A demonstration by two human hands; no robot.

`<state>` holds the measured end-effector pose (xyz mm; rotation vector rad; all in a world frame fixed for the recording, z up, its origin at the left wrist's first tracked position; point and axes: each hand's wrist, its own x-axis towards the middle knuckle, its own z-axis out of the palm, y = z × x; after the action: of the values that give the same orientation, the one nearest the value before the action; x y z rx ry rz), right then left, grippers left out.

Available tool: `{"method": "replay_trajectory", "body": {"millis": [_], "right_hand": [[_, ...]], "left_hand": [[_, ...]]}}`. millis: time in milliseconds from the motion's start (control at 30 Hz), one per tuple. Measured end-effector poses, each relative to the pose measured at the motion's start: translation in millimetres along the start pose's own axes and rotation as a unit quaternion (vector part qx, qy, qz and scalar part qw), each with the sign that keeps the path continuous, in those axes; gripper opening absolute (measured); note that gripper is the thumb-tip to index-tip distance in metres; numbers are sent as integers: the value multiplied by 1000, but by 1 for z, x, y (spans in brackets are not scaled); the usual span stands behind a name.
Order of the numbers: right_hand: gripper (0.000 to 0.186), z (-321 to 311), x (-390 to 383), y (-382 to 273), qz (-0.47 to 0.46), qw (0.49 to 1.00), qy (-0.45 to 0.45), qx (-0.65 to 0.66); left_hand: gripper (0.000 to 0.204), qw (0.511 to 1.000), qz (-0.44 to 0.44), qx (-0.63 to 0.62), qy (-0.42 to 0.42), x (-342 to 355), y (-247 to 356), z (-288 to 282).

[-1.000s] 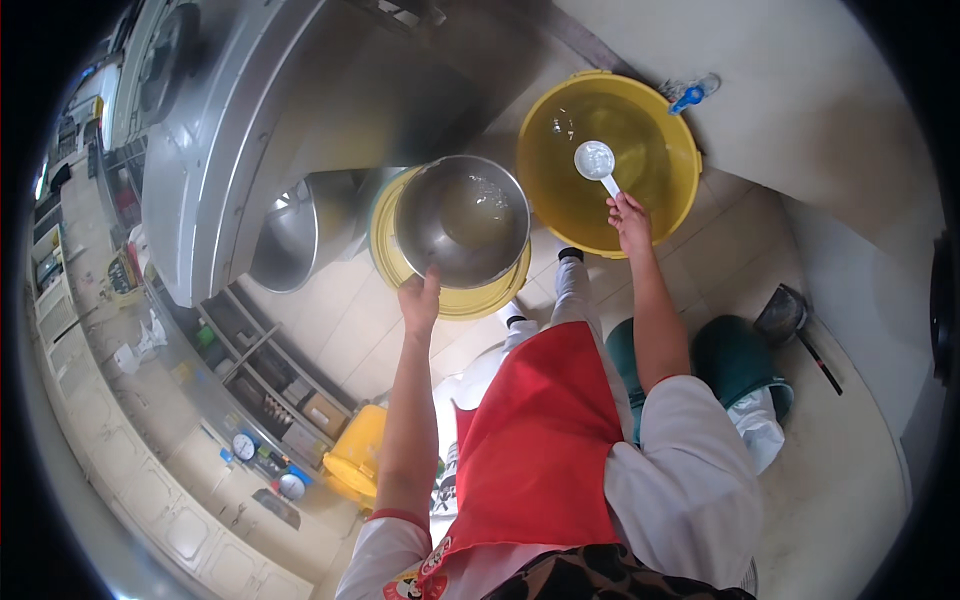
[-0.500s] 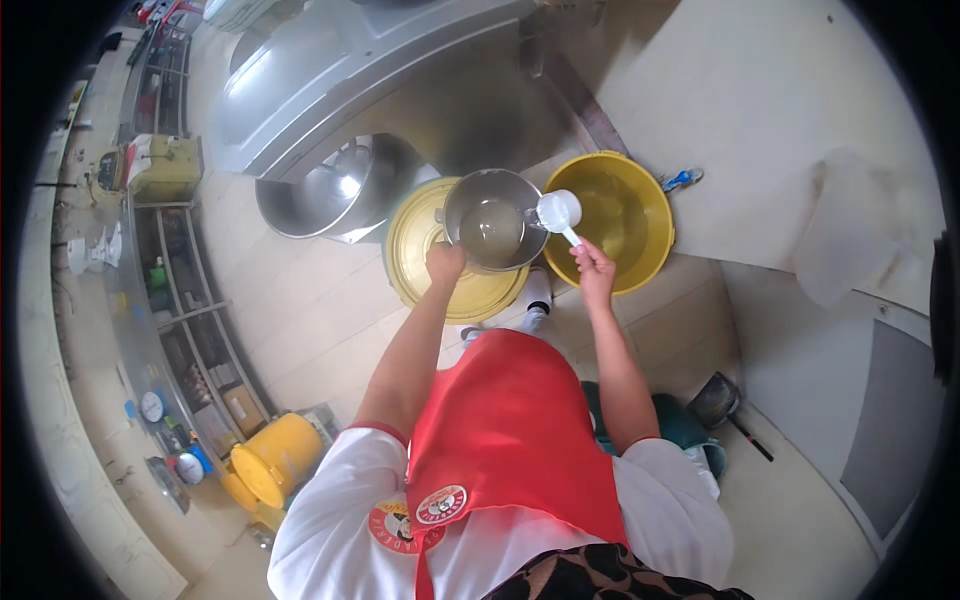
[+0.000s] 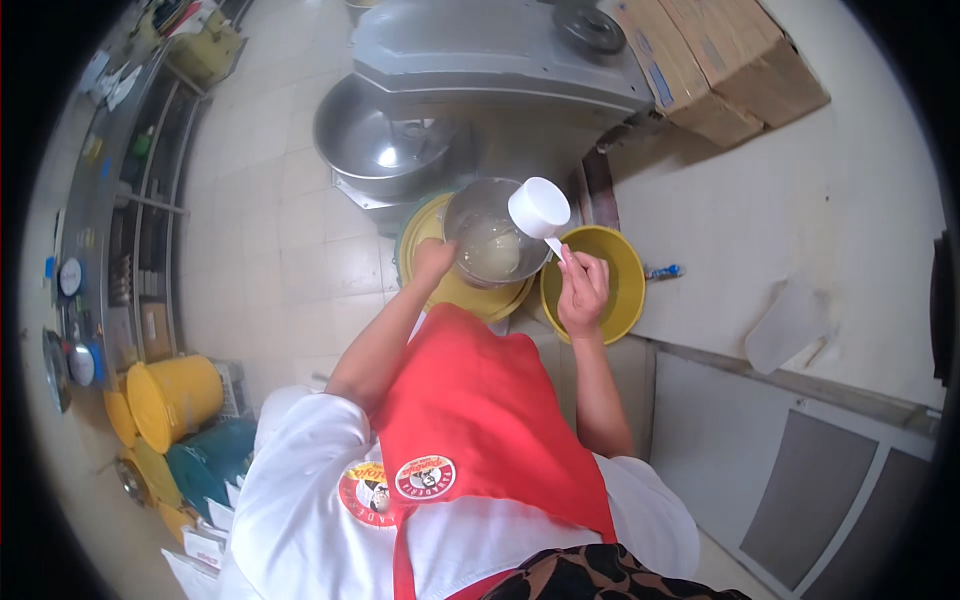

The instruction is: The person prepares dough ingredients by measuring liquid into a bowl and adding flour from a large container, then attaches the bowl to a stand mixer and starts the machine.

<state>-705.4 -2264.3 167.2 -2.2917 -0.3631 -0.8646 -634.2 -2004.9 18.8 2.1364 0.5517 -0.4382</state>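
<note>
My left hand (image 3: 434,258) grips the rim of a steel bowl (image 3: 472,205) holding cloudy, rippled liquid, over a yellow round lid (image 3: 463,300). In my right hand (image 3: 584,288) is the handle of a white plastic scoop (image 3: 540,207), its cup tipped over the bowl's right side. Below that hand stands a yellow bucket (image 3: 625,296) with liquid inside, partly hidden by my arm.
A big steel mixer bowl (image 3: 355,130) sits under a grey machine (image 3: 470,50). Cardboard boxes (image 3: 730,70) lie on a pale counter (image 3: 770,210) at right. Left are metal shelves (image 3: 140,260) and yellow bins (image 3: 190,395).
The scoop has moved from over the bucket to over the bowl and is now tilted there. The view has shifted, bringing the cardboard boxes and more of the grey machine into sight.
</note>
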Motion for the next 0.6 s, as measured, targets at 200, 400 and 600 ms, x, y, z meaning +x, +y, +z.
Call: {"method": "replay_trajectory", "body": {"millis": [200,400,600], "right_hand": [[36,60,3,-10,-65,988,-136,-32],[38,124,8,-9,-147,952,-269,-21],[26,179,41,-29,-150,941,-296,61]], "left_hand": [[41,995,-49,-50,73,10,-40,-53],[45,990,-93,-78,78,15,-75,-102],[44,977,-123,-110,137,12,-115,-131]]}}
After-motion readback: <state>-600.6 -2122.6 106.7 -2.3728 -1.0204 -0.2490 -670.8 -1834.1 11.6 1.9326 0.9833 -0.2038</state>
